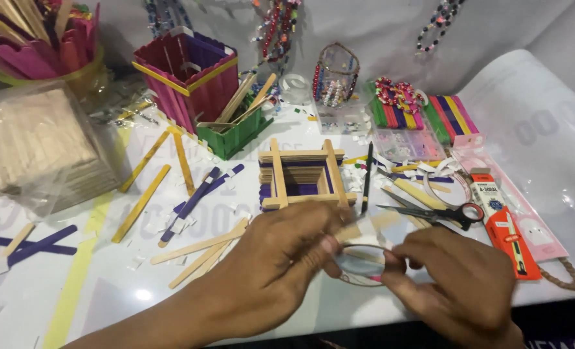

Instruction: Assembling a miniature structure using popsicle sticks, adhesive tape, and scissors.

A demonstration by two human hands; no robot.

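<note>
My left hand and my right hand meet near the table's front edge around a small roll of clear tape. The right hand grips the roll's ring. The left hand's fingertips pinch a pale wooden craft stick and a strip of tape at the roll's top. Just beyond the hands stands a square box of stacked plain and purple craft sticks, open at the top.
Black-handled scissors and an orange-red carton lie right of the box. Loose yellow, purple and plain sticks are scattered left. A pink stick box, a green one, coloured stick bundles and bead strings stand behind.
</note>
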